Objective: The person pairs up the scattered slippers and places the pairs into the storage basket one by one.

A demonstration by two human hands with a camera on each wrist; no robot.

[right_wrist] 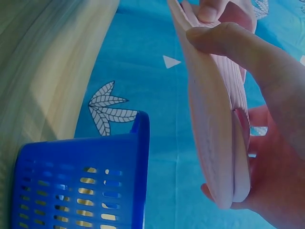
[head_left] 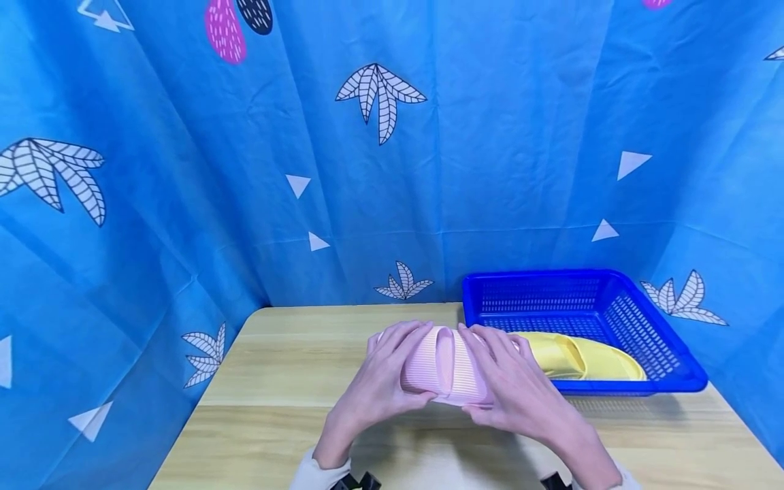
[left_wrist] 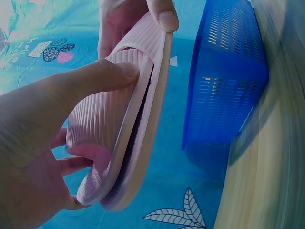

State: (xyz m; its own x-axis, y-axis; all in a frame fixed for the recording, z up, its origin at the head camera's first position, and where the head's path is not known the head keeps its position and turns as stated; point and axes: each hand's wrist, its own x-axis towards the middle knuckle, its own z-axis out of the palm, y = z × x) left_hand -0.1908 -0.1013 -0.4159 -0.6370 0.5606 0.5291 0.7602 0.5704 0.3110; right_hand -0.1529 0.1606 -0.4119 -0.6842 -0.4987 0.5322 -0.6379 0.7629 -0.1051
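Observation:
A pair of pale pink ribbed slippers (head_left: 419, 367) is held up over the table, nested together with their straps overlapping. My left hand (head_left: 382, 381) grips one end, its thumb pressed on the ribbed strap (left_wrist: 97, 114) in the left wrist view. The other end is gripped by my right hand (head_left: 511, 388). In the right wrist view, that thumb lies near the sole edge (right_wrist: 209, 119) while the fingers curl behind. To the right, a yellow slipper (head_left: 612, 361) lies in a blue plastic basket (head_left: 692, 376).
The perforated basket stands on the right of the light wooden table (head_left: 288, 374), near its back edge. A blue patterned curtain (head_left: 490, 150) hangs behind the table and at both sides.

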